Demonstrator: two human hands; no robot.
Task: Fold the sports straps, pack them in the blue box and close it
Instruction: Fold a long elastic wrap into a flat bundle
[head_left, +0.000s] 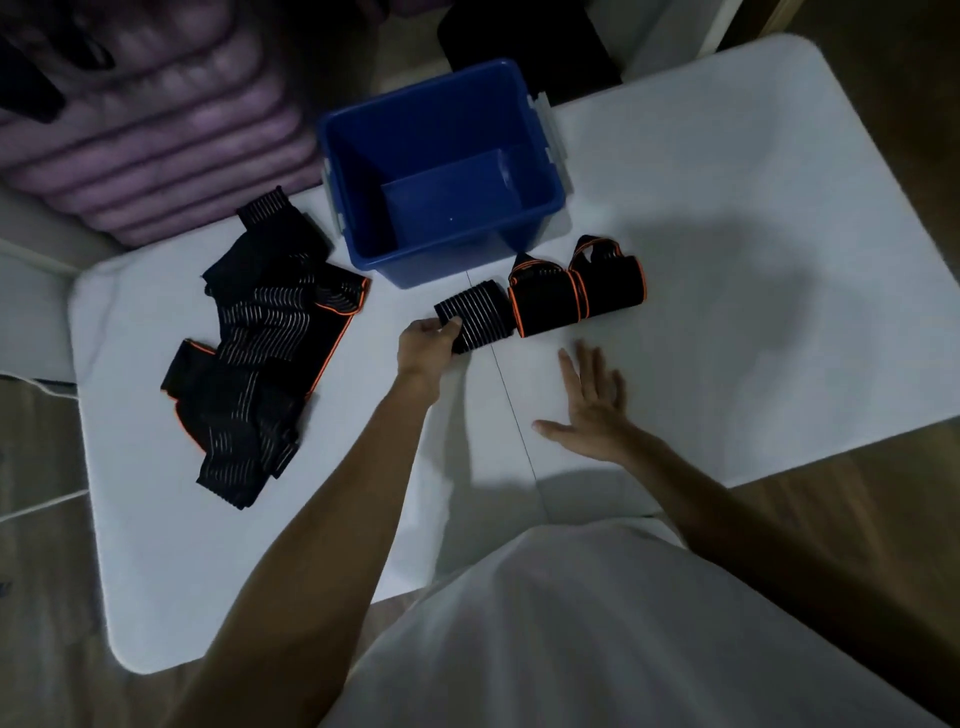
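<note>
The blue box (540, 156) stands open and empty at the far middle of the white table (727, 260). In front of it lies a folded black striped strap (480, 314); my left hand (427, 348) grips its near left end. Beside it on the right sit two folded black straps with orange edging (576, 293). My right hand (592, 402) lies flat on the table with fingers spread, holding nothing. A loose pile of unfolded black straps (260, 348) sprawls at the left.
A purple quilted item (156, 145) lies beyond the table's far left edge. A dark object (524, 36) sits behind the box. Wooden floor shows to the right and near left. My white garment fills the bottom of the view.
</note>
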